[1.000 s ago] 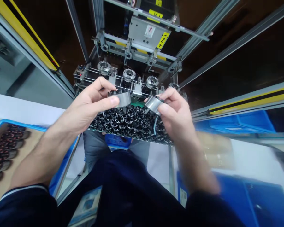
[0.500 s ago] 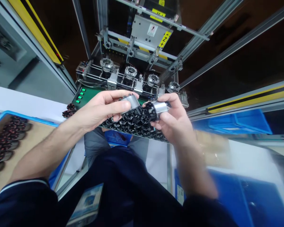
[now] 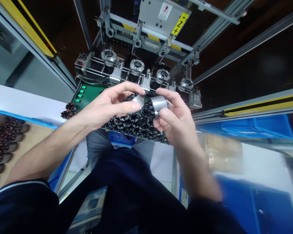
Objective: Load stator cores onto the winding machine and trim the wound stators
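Observation:
My left hand [image 3: 107, 105] pinches a short metal sleeve with black plastic at its end [image 3: 137, 100]. My right hand [image 3: 175, 122] grips a similar part, a metal sleeve [image 3: 158, 105] with a black slotted plastic end facing left. The two parts are very close together, and the black end of the right one nearly or just touches the left one. Just below both hands lies a dense heap of black slotted plastic parts [image 3: 129, 122], partly hidden by my hands. Neither hand touches the heap, as far as I can tell.
Beyond the hands stands a machine with several metal chucks [image 3: 136, 66] on rails, and a green control board with lit buttons [image 3: 81, 97]. Yellow-edged guard rails [image 3: 26, 31] flank it. A blue-rimmed tray of wound coils [image 3: 7, 139] sits left; blue crates [image 3: 236, 204] sit right.
The two parts have come closer together between my hands since a second ago. My view has tilted, so the machine sits lower in the frame and more of the green board shows.

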Demonstrator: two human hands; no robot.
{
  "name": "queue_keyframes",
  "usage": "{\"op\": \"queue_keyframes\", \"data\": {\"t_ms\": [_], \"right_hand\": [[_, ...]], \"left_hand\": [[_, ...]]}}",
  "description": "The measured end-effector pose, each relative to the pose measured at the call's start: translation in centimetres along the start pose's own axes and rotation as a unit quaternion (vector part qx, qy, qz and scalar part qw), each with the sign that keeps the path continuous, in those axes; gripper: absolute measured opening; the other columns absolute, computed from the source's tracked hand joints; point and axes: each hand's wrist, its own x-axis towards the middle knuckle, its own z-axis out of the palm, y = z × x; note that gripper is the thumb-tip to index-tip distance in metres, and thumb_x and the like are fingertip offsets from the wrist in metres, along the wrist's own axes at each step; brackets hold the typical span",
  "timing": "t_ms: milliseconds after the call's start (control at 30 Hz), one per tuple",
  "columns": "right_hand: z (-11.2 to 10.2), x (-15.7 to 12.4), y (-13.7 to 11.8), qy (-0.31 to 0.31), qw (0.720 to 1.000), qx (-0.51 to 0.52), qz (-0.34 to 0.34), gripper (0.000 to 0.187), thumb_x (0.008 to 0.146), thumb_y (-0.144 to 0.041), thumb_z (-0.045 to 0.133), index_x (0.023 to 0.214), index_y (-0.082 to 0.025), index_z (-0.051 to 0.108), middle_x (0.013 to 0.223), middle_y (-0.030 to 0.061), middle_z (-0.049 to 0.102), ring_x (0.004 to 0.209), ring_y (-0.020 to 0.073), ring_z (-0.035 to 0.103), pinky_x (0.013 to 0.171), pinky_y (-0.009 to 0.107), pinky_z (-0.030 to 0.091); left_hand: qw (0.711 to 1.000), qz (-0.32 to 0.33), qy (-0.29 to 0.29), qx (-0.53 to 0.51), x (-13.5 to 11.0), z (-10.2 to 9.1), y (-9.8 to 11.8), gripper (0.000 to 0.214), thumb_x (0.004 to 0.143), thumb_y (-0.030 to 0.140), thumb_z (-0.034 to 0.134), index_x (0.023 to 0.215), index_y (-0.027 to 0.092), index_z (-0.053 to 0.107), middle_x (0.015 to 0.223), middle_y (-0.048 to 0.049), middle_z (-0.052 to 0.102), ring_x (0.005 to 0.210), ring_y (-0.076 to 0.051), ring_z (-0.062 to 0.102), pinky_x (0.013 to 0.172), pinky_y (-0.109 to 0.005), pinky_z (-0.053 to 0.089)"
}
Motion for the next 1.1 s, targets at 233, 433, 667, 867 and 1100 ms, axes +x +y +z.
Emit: {"op": "queue_keyframes", "data": {"t_ms": [233, 433, 667, 867, 1100], "right_hand": [[-1.5, 4.0, 1.2, 0.021, 0.999, -0.04, -0.016, 0.059, 0.083, -0.063, 0.092, 0.131, -0.036, 0.073, 0.115, 0.0045, 0.074, 0.072, 0.0186, 0.07, 0.052, 0.037, 0.061], [-5.6, 12.0, 4.4, 0.062, 0.986, -0.117, -0.097, 0.065, 0.08, -0.068, 0.094, 0.134, -0.038, 0.075, 0.133, 0.0094, 0.073, 0.102, 0.0315, 0.079, 0.073, 0.046, 0.069], [-10.1, 21.2, 11.0, 0.11, 0.95, -0.258, -0.137, 0.074, 0.077, -0.073, 0.091, 0.136, -0.031, 0.073, 0.142, 0.0158, 0.073, 0.103, 0.0335, 0.079, 0.087, 0.052, 0.069], [-10.6, 23.2, 14.8, 0.097, 0.935, -0.324, -0.104, 0.07, 0.074, -0.068, 0.091, 0.126, -0.023, 0.075, 0.117, 0.0154, 0.078, 0.099, 0.0328, 0.078, 0.094, 0.056, 0.066], [-10.2, 23.2, 13.4, 0.09, 0.935, -0.332, -0.081, 0.07, 0.067, -0.068, 0.095, 0.117, -0.023, 0.077, 0.102, 0.0095, 0.077, 0.085, 0.0283, 0.074, 0.092, 0.055, 0.066]], "left_hand": [[0.999, 0.007, 0.003, 0.046, 4.2, -1.9, -2.1, 0.05, 0.082, 0.05, 0.099, 0.122, 0.023, 0.084, 0.108, -0.0069, 0.082, 0.098, -0.024, 0.079, 0.077, -0.033, 0.064], [0.984, 0.039, 0.061, 0.165, 11.5, -7.6, -3.7, 0.066, 0.076, 0.044, 0.104, 0.125, 0.009, 0.077, 0.117, -0.0043, 0.081, 0.112, -0.021, 0.073, 0.098, -0.034, 0.057], [0.962, -0.01, 0.085, 0.261, 17.7, -14.1, -6.2, 0.071, 0.074, 0.053, 0.101, 0.127, 0.014, 0.074, 0.093, 0.011, 0.071, 0.111, -0.012, 0.057, 0.105, -0.029, 0.049], [0.956, -0.022, 0.05, 0.29, 19.7, -16.8, -9.5, 0.074, 0.064, 0.056, 0.105, 0.118, 0.017, 0.074, 0.075, 0.0116, 0.056, 0.101, -0.012, 0.052, 0.101, -0.027, 0.044], [0.963, 0.005, 0.037, 0.265, 21.5, -17.3, -10.0, 0.08, 0.054, 0.052, 0.11, 0.116, 0.017, 0.075, 0.076, 0.0076, 0.052, 0.108, -0.016, 0.05, 0.11, -0.033, 0.044]]}}
